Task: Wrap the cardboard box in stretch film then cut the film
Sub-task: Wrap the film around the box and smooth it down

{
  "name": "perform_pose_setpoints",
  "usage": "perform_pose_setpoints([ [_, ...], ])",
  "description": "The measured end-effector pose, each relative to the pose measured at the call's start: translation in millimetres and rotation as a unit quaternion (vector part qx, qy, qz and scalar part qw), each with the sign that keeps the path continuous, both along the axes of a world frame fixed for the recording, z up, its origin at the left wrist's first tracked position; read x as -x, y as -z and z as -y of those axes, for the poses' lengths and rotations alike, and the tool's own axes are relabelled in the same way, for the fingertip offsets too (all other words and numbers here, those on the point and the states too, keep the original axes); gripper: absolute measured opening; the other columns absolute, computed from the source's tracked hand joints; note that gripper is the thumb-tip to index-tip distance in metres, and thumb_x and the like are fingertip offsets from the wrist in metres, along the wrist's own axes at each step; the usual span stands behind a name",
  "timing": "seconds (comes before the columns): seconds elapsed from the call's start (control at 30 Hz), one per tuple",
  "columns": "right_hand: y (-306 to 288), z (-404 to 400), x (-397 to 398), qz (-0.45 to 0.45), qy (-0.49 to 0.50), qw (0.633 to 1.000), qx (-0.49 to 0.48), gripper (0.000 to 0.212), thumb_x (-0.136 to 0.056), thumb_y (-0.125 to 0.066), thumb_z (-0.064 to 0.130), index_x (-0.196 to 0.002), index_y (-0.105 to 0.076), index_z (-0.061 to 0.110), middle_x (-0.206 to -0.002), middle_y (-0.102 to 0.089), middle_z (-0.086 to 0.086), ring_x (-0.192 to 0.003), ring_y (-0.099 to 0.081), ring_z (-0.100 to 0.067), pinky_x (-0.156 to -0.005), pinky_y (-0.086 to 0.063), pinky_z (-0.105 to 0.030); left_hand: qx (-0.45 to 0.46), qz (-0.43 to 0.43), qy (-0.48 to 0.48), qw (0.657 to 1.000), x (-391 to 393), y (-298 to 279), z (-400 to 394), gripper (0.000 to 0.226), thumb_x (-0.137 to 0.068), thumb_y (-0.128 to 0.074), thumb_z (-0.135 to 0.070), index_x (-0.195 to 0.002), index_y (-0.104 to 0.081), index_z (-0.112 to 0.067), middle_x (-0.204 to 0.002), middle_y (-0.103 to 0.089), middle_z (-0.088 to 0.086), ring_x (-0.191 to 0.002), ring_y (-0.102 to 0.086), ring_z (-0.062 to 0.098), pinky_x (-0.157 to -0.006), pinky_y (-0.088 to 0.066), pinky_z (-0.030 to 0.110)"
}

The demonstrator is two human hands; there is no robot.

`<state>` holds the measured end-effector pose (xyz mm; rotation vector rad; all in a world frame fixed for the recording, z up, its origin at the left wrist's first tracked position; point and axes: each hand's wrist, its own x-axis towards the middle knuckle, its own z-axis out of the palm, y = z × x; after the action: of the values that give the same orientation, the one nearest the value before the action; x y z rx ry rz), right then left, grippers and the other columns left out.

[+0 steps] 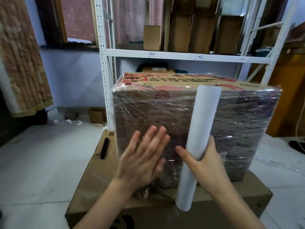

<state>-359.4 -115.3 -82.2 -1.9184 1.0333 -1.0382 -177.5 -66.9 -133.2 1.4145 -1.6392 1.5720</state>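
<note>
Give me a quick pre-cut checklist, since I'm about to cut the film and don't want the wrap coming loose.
1. Film covers the front of the cardboard box: ok, shiny wrinkled layers show across it.
2. Top of the box is wrapped: not ok, the printed top looks mostly bare.
3. Left hand holds the film down: ok, open fingers lie flat on the front.
4. Right hand controls the film roll: ok, it grips the upright roll.
5. Cutter within reach: cannot tell; a black tool lies on the lower box, kind unclear.
6. Back of the box is wrapped: cannot tell, hidden.
</note>
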Motion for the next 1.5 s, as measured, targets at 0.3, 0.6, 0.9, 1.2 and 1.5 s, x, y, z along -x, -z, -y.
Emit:
perform_pose_setpoints([
  [0.3,5.9,2.8,-2.4,0.011,-0.029,0.998,-0.051,0.042,-0.075,-0.053,0.064,-0.093,-0.04,0.028,-0.086,-0.061,0.002,-0.078,-0.061,-0.013,-0.078,-0.052,-0.048,-0.109,0.116,-0.027,0.987,-13.2,8.0,15.1,0.061,-0.101,-0.024,-0.035,-0.15,-0.007,-0.002,-0.158,0.004,0.015,-0.147,-0.001,0.026,-0.119,-0.004,0.044],
  [0.6,-20.2,4.8,23.0,-0.119,-0.08,0.978,-0.148,0.039,-0.072,-0.072,0.044,-0.094,-0.043,0.057,-0.095,-0.063,0.029,-0.09,-0.062,0.003,-0.082,-0.056,-0.035,-0.242,0.076,0.013,0.967,-1.6,-1.3,-10.2,0.058,-0.099,-0.028,-0.03,-0.148,-0.016,-0.002,-0.157,-0.006,0.015,-0.146,-0.007,0.026,-0.119,-0.003,0.044],
  [0.9,-33.9,11.1,25.6,-0.142,-0.089,0.965,-0.203,0.051,-0.07,-0.078,0.038,-0.112,-0.048,0.038,-0.106,-0.062,0.023,-0.101,-0.06,-0.001,-0.088,-0.055,-0.034,-0.508,0.337,-0.034,0.792,-28.4,-13.0,-31.9,0.059,-0.075,-0.065,-0.035,-0.129,-0.052,-0.014,-0.154,-0.023,0.012,-0.144,-0.013,0.035,-0.114,0.011,0.053],
  [1.2,-36.3,5.9,18.0,-0.183,0.049,0.965,-0.179,0.058,-0.065,-0.079,0.046,-0.107,-0.043,0.03,-0.11,-0.064,0.004,-0.102,-0.062,-0.019,-0.081,-0.054,-0.039,-0.473,0.324,-0.09,0.814,7.8,-32.6,-49.5,0.061,-0.094,-0.031,-0.023,-0.147,-0.014,0.0,-0.154,-0.017,0.019,-0.142,-0.011,0.041,-0.111,0.015,0.056],
  [1.5,-54.7,8.2,20.8,-0.247,0.061,0.953,-0.166,0.065,-0.067,-0.078,0.046,-0.12,-0.053,0.018,-0.116,-0.066,-0.002,-0.104,-0.062,-0.022,-0.076,-0.054,-0.033,-0.206,-0.114,-0.105,0.966,10.5,-179.4,-51.6,0.074,-0.09,-0.061,-0.036,-0.149,-0.022,-0.012,-0.149,-0.023,0.012,-0.145,-0.013,0.03,-0.116,-0.01,0.054],
])
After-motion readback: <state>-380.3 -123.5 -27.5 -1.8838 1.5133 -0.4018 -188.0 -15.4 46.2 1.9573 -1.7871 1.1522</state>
